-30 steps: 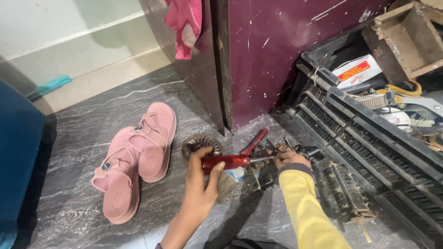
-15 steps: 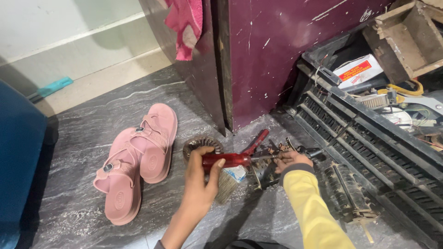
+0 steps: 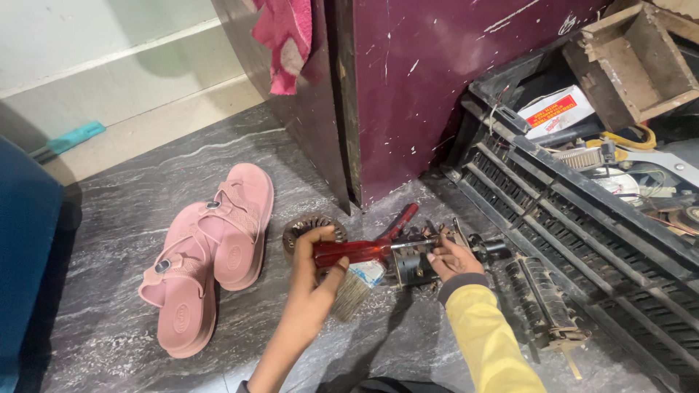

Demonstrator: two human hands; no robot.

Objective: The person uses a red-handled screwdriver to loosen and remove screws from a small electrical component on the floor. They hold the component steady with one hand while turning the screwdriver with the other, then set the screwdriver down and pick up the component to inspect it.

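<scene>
My left hand (image 3: 314, 271) grips the red handle of a screwdriver (image 3: 357, 252), whose shaft points right into a small metal motor assembly (image 3: 416, 263) on the floor. My right hand (image 3: 451, 258), in a yellow sleeve, rests on that assembly and steadies it. A round toothed metal part (image 3: 302, 227) lies just behind my left hand. A paintbrush (image 3: 357, 288) lies under the screwdriver. A second red-handled tool (image 3: 400, 218) lies beside the assembly.
A pair of pink sandals (image 3: 207, 255) lies to the left on the grey marble floor. A maroon cabinet (image 3: 429, 80) stands behind, with a pink cloth (image 3: 287, 40) hanging. Black slatted grilles (image 3: 582, 218), a wound coil part (image 3: 542, 302) and a wooden box (image 3: 633, 62) crowd the right.
Both hands stay in place on the screwdriver and motor assembly. The view has shifted only slightly.
</scene>
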